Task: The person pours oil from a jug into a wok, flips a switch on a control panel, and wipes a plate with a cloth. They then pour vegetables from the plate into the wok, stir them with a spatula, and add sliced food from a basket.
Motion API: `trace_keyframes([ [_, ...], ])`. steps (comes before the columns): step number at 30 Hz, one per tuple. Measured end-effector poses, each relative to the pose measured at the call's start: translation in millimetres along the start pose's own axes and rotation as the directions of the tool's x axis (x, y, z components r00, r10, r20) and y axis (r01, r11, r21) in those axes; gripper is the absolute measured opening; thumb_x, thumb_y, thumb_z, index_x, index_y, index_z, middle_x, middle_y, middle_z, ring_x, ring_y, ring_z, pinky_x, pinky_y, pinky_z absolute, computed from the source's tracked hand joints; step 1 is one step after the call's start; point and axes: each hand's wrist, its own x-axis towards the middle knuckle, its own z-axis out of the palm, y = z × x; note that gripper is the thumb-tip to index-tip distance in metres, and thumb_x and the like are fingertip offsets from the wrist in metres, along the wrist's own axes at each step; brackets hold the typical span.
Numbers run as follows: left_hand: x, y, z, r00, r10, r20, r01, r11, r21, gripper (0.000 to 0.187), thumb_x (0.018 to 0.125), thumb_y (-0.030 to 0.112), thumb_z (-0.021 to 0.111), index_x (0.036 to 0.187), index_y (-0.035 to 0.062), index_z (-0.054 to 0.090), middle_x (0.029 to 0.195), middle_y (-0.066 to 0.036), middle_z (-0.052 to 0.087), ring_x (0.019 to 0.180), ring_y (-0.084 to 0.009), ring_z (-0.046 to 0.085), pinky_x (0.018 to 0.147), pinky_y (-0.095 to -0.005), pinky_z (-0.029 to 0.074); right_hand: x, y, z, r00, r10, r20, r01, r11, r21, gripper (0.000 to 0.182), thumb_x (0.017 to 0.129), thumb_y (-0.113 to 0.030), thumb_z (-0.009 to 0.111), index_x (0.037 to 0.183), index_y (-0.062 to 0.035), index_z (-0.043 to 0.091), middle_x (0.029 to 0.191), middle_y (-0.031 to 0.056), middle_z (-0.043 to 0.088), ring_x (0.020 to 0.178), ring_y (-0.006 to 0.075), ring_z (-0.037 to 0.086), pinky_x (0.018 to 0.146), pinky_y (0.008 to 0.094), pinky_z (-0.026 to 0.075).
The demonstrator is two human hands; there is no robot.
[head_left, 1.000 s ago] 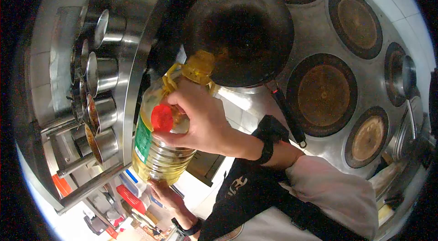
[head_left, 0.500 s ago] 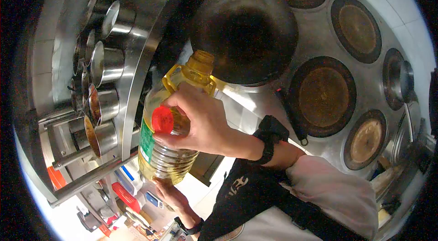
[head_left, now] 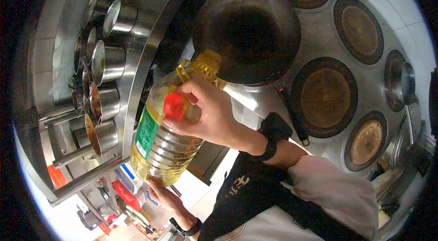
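A large clear oil bottle [head_left: 175, 154] with a green label and yellow oil is tilted, its open neck [head_left: 207, 64] at the near rim of a big dark wok [head_left: 246, 17]. Around the yellow handle below the neck, my right hand [head_left: 212, 115] is closed, and a red cap [head_left: 174, 107] sits between its thumb and fingers. My left hand [head_left: 166, 197] supports the bottle's base from underneath, its fingers partly hidden. Whether oil is leaving the neck I cannot make out.
Several round dark burner plates [head_left: 324, 97] cover the steel stovetop on the right. A black handle [head_left: 294, 122] lies beside the wok. On the left, a steel shelf [head_left: 146, 67] carries several metal pots [head_left: 107, 63].
The bottle has tipped further, its neck moving right to the wok's rim and its base swinging left. Both hands have moved with it.
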Motion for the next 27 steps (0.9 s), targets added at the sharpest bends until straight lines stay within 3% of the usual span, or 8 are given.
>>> trace_keyframes([
  [8, -3.8, 27.0, 14.1, 0.997, 0.071, 0.013, -0.071, 0.997, 0.041, 0.056, 0.09, 0.041, 0.042, 0.115, -0.0095, 0.045, 0.11, -0.015, 0.052, 0.101, -0.0192, 0.048, 0.09, -0.0334, 0.035, -1.6, 4.3, -0.7, 0.999, 0.024, -0.035, -0.023, 0.999, 0.046, 0.037, 0.06, -0.019, 0.078, 0.085, -0.0054, 0.053, 0.073, 0.002, 0.049, 0.058, 0.0084, 0.045, 0.053, 0.0211, 0.038],
  [21, -3.9, 16.3, 8.2, 0.995, 0.1, 0.01, -0.101, 0.995, 0.018, 0.057, 0.09, 0.042, 0.042, 0.116, -0.0087, 0.045, 0.11, -0.015, 0.052, 0.1, -0.0196, 0.048, 0.088, -0.0341, 0.036, -5.4, 1.6, -1.1, 0.999, 0.019, -0.031, -0.017, 0.998, 0.059, 0.036, 0.061, -0.018, 0.077, 0.084, -0.0059, 0.053, 0.071, 0.0013, 0.048, 0.058, 0.0086, 0.043, 0.053, 0.0219, 0.038],
  [27, -7.5, -2.4, 5.9, 1.0, 0.003, 0.022, -0.002, 0.997, -0.08, 0.055, 0.09, 0.041, 0.042, 0.115, -0.0077, 0.044, 0.11, -0.015, 0.051, 0.1, -0.0191, 0.047, 0.088, -0.0329, 0.035, -8.7, -7.7, -0.9, 1.0, -0.008, 0.006, 0.008, 1.0, 0.027, 0.038, 0.06, -0.021, 0.078, 0.084, -0.0067, 0.053, 0.074, 0.0028, 0.05, 0.06, 0.011, 0.049, 0.054, 0.0236, 0.041],
])
